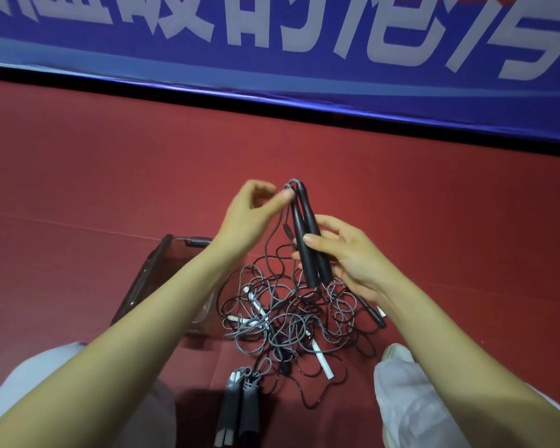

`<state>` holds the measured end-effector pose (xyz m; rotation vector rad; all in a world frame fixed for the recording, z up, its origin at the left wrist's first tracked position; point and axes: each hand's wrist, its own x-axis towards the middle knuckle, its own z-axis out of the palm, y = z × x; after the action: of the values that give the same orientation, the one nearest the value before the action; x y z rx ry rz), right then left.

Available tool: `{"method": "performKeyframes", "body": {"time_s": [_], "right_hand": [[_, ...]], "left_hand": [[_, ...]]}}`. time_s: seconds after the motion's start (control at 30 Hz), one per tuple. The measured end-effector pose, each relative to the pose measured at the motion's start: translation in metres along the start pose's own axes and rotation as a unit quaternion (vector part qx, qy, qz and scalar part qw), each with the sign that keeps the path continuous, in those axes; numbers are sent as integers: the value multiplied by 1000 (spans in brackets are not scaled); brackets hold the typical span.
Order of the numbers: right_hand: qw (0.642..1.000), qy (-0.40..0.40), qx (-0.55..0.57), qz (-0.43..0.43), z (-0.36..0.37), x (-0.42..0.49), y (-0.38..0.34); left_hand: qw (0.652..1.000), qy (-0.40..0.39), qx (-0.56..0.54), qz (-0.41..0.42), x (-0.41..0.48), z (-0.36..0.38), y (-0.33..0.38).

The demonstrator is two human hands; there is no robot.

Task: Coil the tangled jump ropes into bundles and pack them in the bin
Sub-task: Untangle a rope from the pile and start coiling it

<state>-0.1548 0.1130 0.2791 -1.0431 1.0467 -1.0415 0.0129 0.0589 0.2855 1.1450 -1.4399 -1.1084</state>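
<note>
My right hand grips two black jump-rope handles held side by side, tips pointing up. At those tips my left hand pinches the grey cord. The cord hangs down into a tangled heap of black and grey ropes on the red floor, with white handles mixed in. A clear bin stands left of the heap, partly hidden behind my left forearm. Two grey handles lie together near the bottom edge.
A blue banner with white lettering runs along the far side of the red floor. My knees in light trousers show at the lower left and lower right, with a white shoe beside the heap.
</note>
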Motion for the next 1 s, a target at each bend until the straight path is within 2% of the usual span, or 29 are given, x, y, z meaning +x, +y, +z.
{"method": "performKeyframes", "body": {"time_s": [0.07, 0.13, 0.23, 0.3, 0.37, 0.43, 0.5, 0.53, 0.67, 0.83, 0.9, 1.0], "right_hand": [[999, -31, -18, 9, -3, -2, -4], [998, -60, -21, 19, -6, -4, -7], [995, -88, 10, 42, -9, -6, -10], [994, -96, 0, 55, -10, -6, -12], [993, -77, -82, 36, -10, -5, -10], [970, -30, -242, -24, -9, -4, -5], [916, 29, -390, -91, -7, -2, 3], [893, 51, -431, -115, -6, -2, 5], [856, 97, -481, -162, -6, 1, 9], [792, 129, -573, -169, -5, -2, 11], [785, 128, -582, -167, -5, -2, 13], [795, 124, -574, -156, -6, -2, 13]], "left_hand": [[986, 0, 119, 113, 7, -13, 4], [976, -56, 151, 149, 11, -21, 4], [987, -133, 35, 89, 11, -19, 1], [989, -132, -56, 47, 11, -14, 0], [987, -121, -102, 8, 11, -9, 2], [986, -111, -120, -21, 10, -4, 2], [986, -100, -128, -43, 7, 0, 2], [985, -94, -133, -54, 5, 2, 3], [981, -77, -160, -74, 7, 1, 2], [984, -78, -151, -56, 7, 0, 0], [990, -67, -119, -32, 8, -2, -1], [996, -53, -75, -1, 8, -3, -4]]}}
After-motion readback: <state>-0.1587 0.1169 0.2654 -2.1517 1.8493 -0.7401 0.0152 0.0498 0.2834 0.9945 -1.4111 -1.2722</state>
